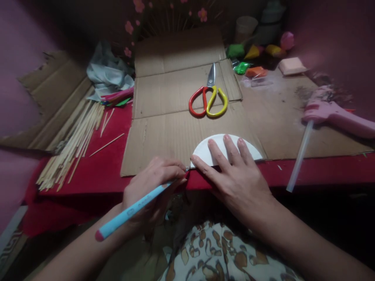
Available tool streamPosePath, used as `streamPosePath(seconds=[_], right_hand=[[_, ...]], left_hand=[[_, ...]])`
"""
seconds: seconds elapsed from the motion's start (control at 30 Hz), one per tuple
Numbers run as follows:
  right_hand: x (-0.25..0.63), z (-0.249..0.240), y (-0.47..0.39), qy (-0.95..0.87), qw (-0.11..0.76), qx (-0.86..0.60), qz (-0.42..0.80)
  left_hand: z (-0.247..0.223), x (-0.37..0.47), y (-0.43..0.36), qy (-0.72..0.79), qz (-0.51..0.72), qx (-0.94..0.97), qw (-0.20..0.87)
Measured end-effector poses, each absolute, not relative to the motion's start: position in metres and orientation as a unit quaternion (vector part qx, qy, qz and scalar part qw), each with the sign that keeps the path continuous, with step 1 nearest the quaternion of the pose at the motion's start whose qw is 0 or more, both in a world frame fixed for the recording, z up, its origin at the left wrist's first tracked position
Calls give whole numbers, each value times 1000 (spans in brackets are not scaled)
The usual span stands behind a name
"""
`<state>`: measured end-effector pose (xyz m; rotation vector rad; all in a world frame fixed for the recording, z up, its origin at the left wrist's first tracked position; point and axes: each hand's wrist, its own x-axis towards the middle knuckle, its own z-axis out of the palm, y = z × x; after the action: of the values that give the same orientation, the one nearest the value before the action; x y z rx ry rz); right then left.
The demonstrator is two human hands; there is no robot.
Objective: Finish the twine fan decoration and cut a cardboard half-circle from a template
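Brown-patterned cream fabric [215, 251] fills six o'clock. Left hand [155, 183] grips a light-blue, pink-ended pen [131, 210] — long axis eight-to-two, tip toward two — by a white semicircular sheet [202, 151]'s nine-o'clock corner; right hand [241, 183] lies open on it. Translucent cup [246, 28], one o'clock: contents unclear.

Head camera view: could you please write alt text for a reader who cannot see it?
The left hand holds a light blue pen at one corner of a white half-circle, which the right hand presses onto cardboard. Scissors lie beyond; thin sticks lie left, a pink glue gun right.
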<state>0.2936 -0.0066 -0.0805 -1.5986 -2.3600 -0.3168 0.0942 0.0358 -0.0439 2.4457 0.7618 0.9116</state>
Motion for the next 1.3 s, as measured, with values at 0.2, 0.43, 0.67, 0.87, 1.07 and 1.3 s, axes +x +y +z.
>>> streamPosePath(seconds=[0.2, 0.43, 0.67, 0.87, 1.07, 1.3], right_hand=[[294, -81, -6, -815, 143, -551, -111], [293, -81, -6, -812, 143, -554, -113], [293, -81, -6, -812, 146, -555, -107], [293, -80, -6, -812, 146, -556, -103], [293, -80, -5, -811, 146, -556, -107], [294, -79, -5, -814, 148, -554, -99]], left_hand=[[-42, 90, 33, 310, 317, 871, 212], [-43, 91, 37, 318, 344, 868, 167], [-47, 98, 36, 314, 345, 866, 179], [-41, 86, 35, 325, 287, 875, 216], [-30, 92, 49, 345, 312, 863, 199], [-20, 107, 52, 488, 278, 760, 325]])
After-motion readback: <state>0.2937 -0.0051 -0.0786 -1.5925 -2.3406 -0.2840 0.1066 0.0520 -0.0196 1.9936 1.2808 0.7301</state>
